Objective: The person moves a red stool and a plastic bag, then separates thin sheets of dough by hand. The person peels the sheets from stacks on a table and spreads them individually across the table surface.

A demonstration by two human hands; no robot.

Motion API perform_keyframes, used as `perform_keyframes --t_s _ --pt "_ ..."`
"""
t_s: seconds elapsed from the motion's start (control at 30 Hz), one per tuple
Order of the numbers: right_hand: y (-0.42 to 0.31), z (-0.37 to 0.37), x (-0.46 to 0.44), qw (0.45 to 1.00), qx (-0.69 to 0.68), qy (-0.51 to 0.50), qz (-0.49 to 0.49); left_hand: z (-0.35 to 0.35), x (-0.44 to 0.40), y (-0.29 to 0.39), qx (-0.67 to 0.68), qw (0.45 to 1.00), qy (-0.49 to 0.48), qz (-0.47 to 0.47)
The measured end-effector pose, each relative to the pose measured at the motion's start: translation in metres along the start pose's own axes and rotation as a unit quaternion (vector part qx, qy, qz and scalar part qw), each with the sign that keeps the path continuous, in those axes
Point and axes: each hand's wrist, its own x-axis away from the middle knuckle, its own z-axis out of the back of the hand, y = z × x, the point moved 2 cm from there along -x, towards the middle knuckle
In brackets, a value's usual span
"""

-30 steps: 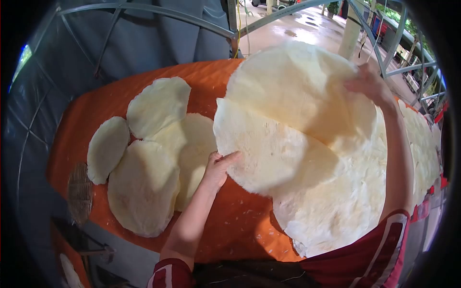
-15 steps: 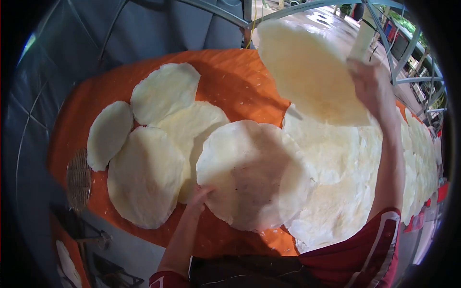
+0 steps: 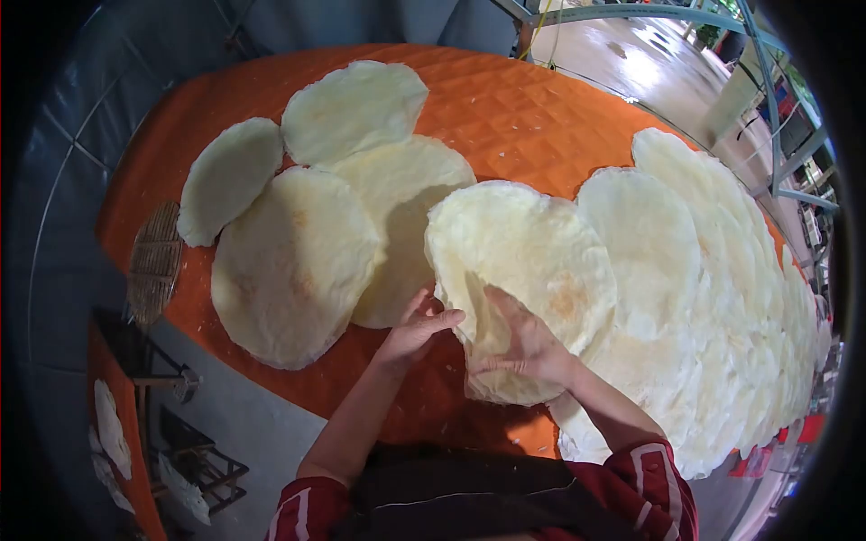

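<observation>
A round, pale flat sheet (image 3: 541, 234) lies in the middle, its left edge curled and overlapping other sheets to its right. At that left edge is my left hand (image 3: 422, 330), thumb stretched toward the sheet and fingers apart. My right hand (image 3: 528, 347) rests on the sheet's lower part with its fingers spread. Left of my hands, a large oval sheet (image 3: 293, 266) overlaps another pale sheet (image 3: 415, 180) on the orange cloth (image 3: 505, 108). Many overlapping sheets (image 3: 722, 298) cover the right side.
A smaller oval sheet (image 3: 230, 176) and a rounded one (image 3: 352, 108) lie at the back left. A woven brown piece (image 3: 155, 263) hangs by the left edge. Metal bars (image 3: 667, 13) cross the back right. Another orange surface (image 3: 126, 433) with sheets stands lower left.
The sheet raised by my right hand is now down over the middle. My right hand has come down and left, close to my left hand. The view has shifted.
</observation>
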Motion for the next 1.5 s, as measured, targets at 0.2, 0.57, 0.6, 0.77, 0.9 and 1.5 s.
perform_keyframes --t_s 0.2,0.57,0.6,0.77,0.9,1.5 --pt "0.004 -0.001 -0.016 0.962 -0.264 0.036 -0.052 -0.014 0.003 0.002 0.041 0.991 -0.107 -0.066" --pt "0.023 0.004 -0.005 0.957 -0.263 0.052 -0.107 -0.017 -0.012 -0.011 0.02 0.991 -0.101 -0.09" --pt "0.012 0.007 -0.004 0.981 -0.136 0.041 -0.135 -0.014 -0.014 -0.013 -0.022 0.991 -0.092 -0.098" --pt "0.02 -0.033 -0.022 0.977 0.156 0.138 -0.045 -0.021 -0.014 -0.026 -0.172 0.97 0.098 -0.14" --pt "0.115 0.048 -0.012 0.906 -0.366 0.15 -0.149 0.034 -0.001 -0.025 0.026 0.993 0.097 -0.067" --pt "0.026 0.403 -0.089 0.69 0.567 0.414 -0.177 0.089 -0.001 -0.051 0.115 0.989 0.073 -0.052"
